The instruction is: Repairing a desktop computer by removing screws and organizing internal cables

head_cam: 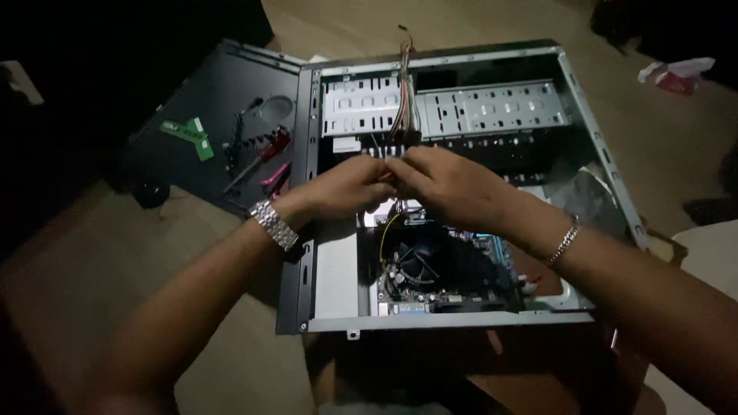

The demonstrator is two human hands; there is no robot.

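Both hands, left [350, 187] and right [450, 188], grip closed on the cable bundle [405, 100] between them.

We cannot see what our left hand [350, 188] and right hand [446, 188] pinch on the cable bundle [405, 92], their fingertips hiding it.

Two bare forearms extended forward and converging, left hand [350, 187] with a metal watch at the wrist, right hand [450, 187] with a chain bracelet, fingers [403, 170] pinched together, touching.
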